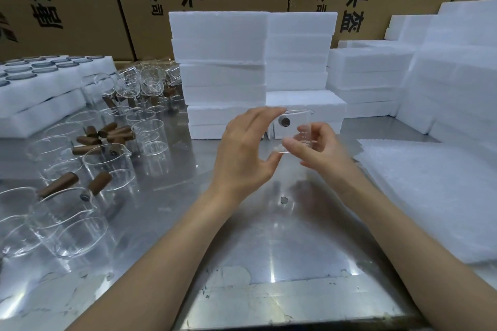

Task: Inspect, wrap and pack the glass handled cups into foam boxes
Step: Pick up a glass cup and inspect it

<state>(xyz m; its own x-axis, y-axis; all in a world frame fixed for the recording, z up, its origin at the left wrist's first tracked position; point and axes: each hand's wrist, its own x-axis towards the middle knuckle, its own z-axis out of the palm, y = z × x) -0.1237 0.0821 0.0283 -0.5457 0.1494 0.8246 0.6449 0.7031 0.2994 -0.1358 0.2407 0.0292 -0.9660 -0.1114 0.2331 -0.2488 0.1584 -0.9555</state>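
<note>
A clear glass cup (294, 129) is held up above the steel table (269, 236), in front of the stacked foam boxes (219, 67). It is gripped between both hands. The left hand (244, 153) is curved around the cup's near side, with fingertips at the rim and the thumb under the base. The right hand (320, 148) is curled round the cup's right side, its fingers pinching the glass wall near the bottom. A round dark knob (284, 121) is seen on the cup's side, facing the camera; whether a handle is attached behind it cannot be told.

To the left on the table, many more glass cups (107, 166) are stood and laid together, several fitted with brown wooden handles (99, 183). Loose wooden handles (107, 133) are piled among them. Further left, white foam trays (40, 105) are stacked, and round dark-rimmed pieces (20, 76) are set into holes in the top one.

To the right, a pile of white foam wrapping sheets (435, 196) is laid flat on the table, beside more stacks of foam boxes (454, 83). Along the back, brown cardboard cartons (75, 2) with black printed characters are stacked behind everything.
</note>
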